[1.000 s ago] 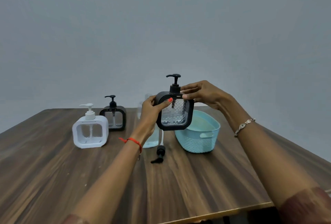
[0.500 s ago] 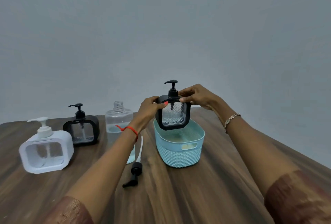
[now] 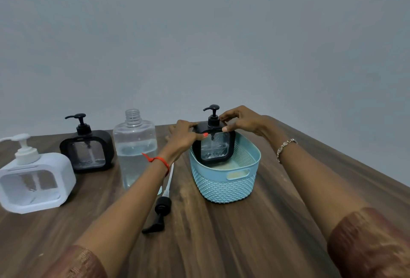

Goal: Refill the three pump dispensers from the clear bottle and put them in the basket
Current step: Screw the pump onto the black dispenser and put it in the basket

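Both hands hold a black-framed pump dispenser [image 3: 214,149] upright, its lower part sunk inside the light blue basket [image 3: 226,185]. My left hand [image 3: 185,136] grips its upper left corner and my right hand [image 3: 240,120] pinches the top right near the pump collar. A second black dispenser [image 3: 87,152] and a white dispenser [image 3: 33,182] stand at the left. Between them and the basket stands the clear bottle [image 3: 135,144], uncapped and about half full of clear liquid.
A loose black pump head with a long white tube [image 3: 163,205] lies on the wooden table [image 3: 221,244] in front of the clear bottle, under my left forearm. The table's right edge runs diagonally past the basket. A plain grey wall is behind.
The dispenser in my hands has moved from above the table down into the basket. The camera view has shifted, so the other objects sit further left.
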A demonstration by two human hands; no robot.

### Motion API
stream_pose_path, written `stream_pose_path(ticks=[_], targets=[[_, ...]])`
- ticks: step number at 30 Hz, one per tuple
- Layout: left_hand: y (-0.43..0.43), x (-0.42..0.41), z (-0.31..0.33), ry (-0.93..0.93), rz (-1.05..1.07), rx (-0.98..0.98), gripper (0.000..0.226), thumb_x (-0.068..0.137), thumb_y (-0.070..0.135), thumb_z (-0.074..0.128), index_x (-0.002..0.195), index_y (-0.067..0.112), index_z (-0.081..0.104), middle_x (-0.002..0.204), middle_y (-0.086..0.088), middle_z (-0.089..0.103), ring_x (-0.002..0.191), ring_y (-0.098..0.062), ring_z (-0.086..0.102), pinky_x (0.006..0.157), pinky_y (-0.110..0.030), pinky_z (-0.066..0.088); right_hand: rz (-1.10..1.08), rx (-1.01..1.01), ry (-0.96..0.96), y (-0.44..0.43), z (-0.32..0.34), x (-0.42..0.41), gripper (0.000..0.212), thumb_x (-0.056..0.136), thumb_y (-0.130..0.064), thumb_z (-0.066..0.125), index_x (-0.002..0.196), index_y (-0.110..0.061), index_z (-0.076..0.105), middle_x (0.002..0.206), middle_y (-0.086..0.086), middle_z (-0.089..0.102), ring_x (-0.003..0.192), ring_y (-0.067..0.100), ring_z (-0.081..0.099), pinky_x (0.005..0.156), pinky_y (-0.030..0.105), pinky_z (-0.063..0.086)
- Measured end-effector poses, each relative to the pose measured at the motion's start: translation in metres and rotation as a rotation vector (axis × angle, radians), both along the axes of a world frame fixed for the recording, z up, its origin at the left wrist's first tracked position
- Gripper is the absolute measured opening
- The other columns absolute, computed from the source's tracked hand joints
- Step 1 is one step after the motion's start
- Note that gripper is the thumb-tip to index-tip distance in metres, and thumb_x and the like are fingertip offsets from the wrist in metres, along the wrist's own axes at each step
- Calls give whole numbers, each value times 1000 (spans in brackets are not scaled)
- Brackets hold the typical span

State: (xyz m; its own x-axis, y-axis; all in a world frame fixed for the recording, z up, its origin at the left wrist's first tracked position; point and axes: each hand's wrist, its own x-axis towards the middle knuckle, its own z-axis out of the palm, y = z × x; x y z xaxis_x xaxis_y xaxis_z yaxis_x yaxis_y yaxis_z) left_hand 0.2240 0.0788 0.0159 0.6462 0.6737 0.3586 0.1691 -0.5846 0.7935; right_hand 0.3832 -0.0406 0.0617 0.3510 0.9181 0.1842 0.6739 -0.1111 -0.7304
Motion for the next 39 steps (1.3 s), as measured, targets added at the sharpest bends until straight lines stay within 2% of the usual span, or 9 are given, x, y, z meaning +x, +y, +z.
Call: stream_pose_path(ticks=[2,6,12,18,22,26,28,31,39], targets=[[1,0,-4,73,68,19,35,76,27,73,109,17,65,108,-1,38,117,-26,33,104,-42,29,0,-1,-8,1,-3,1,36,75,-2,70,109,-11,66,114,11,65,109,18,53,89,28,34],[2,1,-9,111,79,27,46,75,30,74,116,15,60,110,0,30,120,-25,25,106,-43,25,-3,-8,-13,2,-9,2,37,74,-1,71,109,-12,66,111,7,65,110,17,51,91,29,33],[2,1,-11,149,80,40,47,77,31,72,119,15,59,109,0,31,120,-25,25,102,-40,24,-13,-3,-27,5,-17,3,41,75,-3,72,115,-5,63,119,10,63,116,19,50,96,29,32],[4,3,-11,110,43,10,46,80,25,71,121,8,60,129,-10,50,127,-28,36,108,-44,30,-28,6,-3,5,-19,-2,30,77,-4,70,107,-8,68,114,7,66,108,17,53,81,18,35],[-4,1,-6,79,-20,-7,24,81,10,68,102,-1,68,103,-17,68,101,-28,60,92,-40,47,-99,2,33,3,-21,-6,31,76,-7,72,107,-12,69,107,3,66,105,16,53,86,22,35],[-13,-8,0,37,-33,1,15,82,7,66,78,19,58,69,8,48,65,-4,45,55,-4,36,-179,91,40,-2,-14,-15,34,71,-9,77,105,-8,69,101,3,65,104,15,54,85,21,36],[-18,-12,5,28,-38,18,9,82,13,67,84,19,61,86,4,54,78,-5,51,65,-2,34,-267,185,11,-4,-7,-19,35,71,-9,78,105,-9,69,109,7,66,105,13,53,90,25,38],[-30,-32,21,6,-9,100,52,83,23,68,129,8,51,134,-7,49,124,-19,45,94,-20,31,-361,368,52,-6,10,-39,38,71,-2,76,107,-7,67,117,11,64,102,13,52,89,24,42],[-54,-130,66,-202,-21,224,51,82,31,69,128,12,55,124,-3,61,109,-10,58,87,-20,42,-265,630,-69,-5,47,-146,25,78,-10,69,103,-9,68,107,4,67,99,13,55,71,13,42]])
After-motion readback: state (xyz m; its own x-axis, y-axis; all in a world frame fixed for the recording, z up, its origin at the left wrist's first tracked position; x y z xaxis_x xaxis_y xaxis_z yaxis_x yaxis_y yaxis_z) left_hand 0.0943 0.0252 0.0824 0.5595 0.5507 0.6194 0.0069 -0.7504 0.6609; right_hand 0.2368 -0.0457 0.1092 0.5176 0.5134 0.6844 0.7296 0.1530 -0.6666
